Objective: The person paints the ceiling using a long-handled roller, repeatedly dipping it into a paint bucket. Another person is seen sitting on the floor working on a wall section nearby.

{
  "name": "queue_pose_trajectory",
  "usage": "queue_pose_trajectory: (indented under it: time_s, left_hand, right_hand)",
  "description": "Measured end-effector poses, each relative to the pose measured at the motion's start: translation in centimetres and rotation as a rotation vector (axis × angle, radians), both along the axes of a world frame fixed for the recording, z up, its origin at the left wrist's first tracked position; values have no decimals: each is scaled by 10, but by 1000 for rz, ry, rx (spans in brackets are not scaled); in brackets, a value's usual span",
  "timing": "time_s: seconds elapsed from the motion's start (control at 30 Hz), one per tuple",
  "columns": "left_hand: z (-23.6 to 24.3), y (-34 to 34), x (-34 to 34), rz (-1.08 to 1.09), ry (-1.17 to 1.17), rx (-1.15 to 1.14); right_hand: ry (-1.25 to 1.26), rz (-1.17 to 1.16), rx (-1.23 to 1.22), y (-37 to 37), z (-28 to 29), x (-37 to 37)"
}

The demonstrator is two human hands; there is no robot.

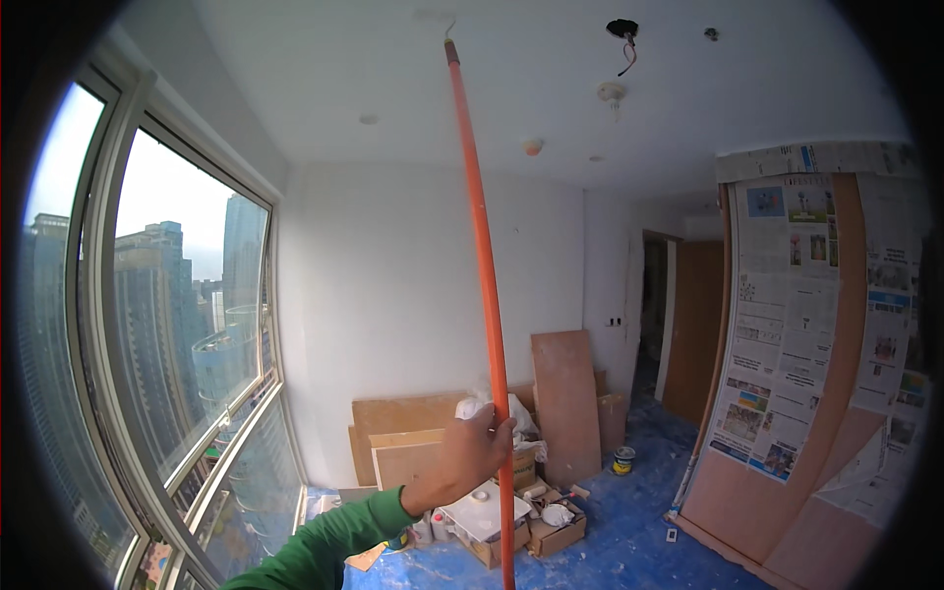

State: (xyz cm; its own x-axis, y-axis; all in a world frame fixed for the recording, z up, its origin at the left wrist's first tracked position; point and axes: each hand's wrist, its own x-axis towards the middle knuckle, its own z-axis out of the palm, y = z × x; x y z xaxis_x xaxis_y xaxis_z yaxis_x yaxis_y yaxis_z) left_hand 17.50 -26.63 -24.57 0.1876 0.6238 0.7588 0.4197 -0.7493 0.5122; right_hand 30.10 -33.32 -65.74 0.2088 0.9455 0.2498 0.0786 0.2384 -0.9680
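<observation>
A: Green sleeve (pixel 324 541) nearest the lens, entering at the lower edge, left of centre. Which hand does it lead to?

B: The left hand (pixel 460 460), bare. Grip: fingers and thumb clamped round an orange pole (pixel 481 226).

A: Right hand?

B: Outside the view; its grip cannot be told.

A: Pole position?

B: Mid-view, nearly upright, top leaning slightly left. It runs from the lower edge through the fist toward the white ceiling (pixel 295 79). Dark collar (pixel 451 52) at its upper end; thin bent wire (pixel 452 27) above that. Contact with the ceiling cannot be judged.

A: Surroundings?

B: Left: tall windows (pixel 187 285), towers outside. Beyond the hand: a reddish-brown board (pixel 565 403) leaning on the white wall (pixel 393 265), cardboard boxes (pixel 559 538) of loose items before it. Small can (pixel 623 460) right of the board, on blue floor sheeting (pixel 639 541). Right: a tall unit with newspaper (pixel 777 324) over its front.

A: Overhead?

B: A dark ceiling hole (pixel 621 28), wires dangling.
</observation>
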Motion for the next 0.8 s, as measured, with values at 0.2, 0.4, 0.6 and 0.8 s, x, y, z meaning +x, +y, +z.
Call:
queue_pose_trajectory:
  time_s: [0.2,0.4,0.6,0.8]
  left_hand:
    - [-15,-24,7,-8,64,19]
    - [-39,-11,0,-149,-135,-18]
    - [-34,-13,-23,-41,-141,0]
    - [-33,13,-55,8,-156,-17]
  right_hand:
    - [-59,-45,-11,-14,-2,10]
    - [-9,6,-24,-6,6,1]
    - [33,62,-55,0,6,-16]
    - [71,122,-90,-1,5,-44]
